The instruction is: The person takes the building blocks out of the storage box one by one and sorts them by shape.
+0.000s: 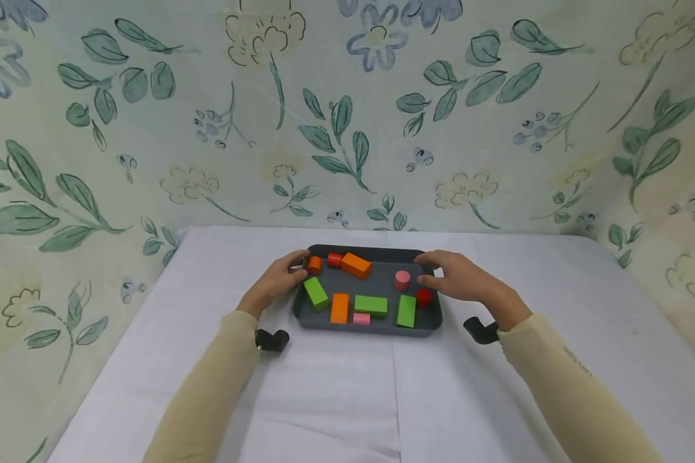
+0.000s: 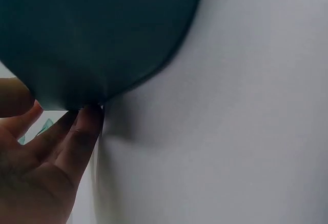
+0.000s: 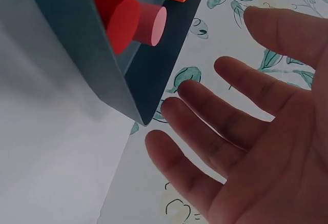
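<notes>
A dark grey tray (image 1: 376, 254) holds several blocks: green ones (image 1: 370, 305), orange ones (image 1: 356, 265), pink ones (image 1: 402, 280) and red ones (image 1: 423, 297). The left hand (image 1: 275, 281) grips the tray's left side; in the left wrist view its thumb and fingertips pinch the edge of the tray (image 2: 97, 34). At the tray's right side is the right hand (image 1: 466, 278). Seen in the right wrist view, the right hand (image 3: 256, 126) has spread, slightly bent fingers beside the tray corner (image 3: 128, 93), with a gap between them and the wall.
The tray is on a white-covered table (image 1: 336, 386). Behind it hangs a floral-patterned cloth (image 1: 347, 180). Black wrist mounts stick out beside the left wrist (image 1: 272, 341) and the right wrist (image 1: 481, 330).
</notes>
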Action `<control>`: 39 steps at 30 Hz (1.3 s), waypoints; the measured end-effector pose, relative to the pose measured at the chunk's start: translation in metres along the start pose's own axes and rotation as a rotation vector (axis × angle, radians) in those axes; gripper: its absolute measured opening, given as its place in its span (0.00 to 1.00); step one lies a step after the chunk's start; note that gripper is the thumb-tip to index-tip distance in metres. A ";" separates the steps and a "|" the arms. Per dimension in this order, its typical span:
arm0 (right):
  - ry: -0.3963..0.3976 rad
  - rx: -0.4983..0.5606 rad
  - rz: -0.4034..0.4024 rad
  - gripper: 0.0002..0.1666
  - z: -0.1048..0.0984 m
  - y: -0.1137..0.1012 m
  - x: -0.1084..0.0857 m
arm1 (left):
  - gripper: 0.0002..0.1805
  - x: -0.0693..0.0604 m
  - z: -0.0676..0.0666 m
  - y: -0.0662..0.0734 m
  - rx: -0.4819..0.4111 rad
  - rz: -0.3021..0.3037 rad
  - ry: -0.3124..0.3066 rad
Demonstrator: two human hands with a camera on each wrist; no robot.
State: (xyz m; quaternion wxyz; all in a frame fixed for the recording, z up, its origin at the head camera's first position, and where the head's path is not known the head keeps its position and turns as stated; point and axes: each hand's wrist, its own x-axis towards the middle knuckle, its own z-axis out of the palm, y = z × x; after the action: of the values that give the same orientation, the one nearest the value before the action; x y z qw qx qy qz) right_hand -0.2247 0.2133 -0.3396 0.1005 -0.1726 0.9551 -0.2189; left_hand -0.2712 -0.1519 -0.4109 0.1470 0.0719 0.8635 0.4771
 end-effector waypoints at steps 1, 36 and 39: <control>-0.010 -0.003 -0.009 0.30 0.000 -0.001 0.001 | 0.32 0.000 0.001 -0.001 -0.004 -0.002 -0.001; -0.166 -0.170 -0.123 0.36 0.034 -0.070 0.112 | 0.32 -0.003 0.005 -0.007 -0.225 -0.046 0.022; -0.196 -0.192 -0.102 0.37 0.035 -0.071 0.114 | 0.32 -0.003 0.003 -0.007 -0.220 -0.051 0.019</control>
State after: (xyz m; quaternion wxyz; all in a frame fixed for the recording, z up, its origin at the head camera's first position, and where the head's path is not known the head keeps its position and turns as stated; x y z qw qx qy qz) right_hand -0.3002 0.0965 -0.3520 0.1649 -0.2501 0.9473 -0.1135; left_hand -0.2668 -0.1538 -0.4180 0.1578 0.0289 0.8089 0.5657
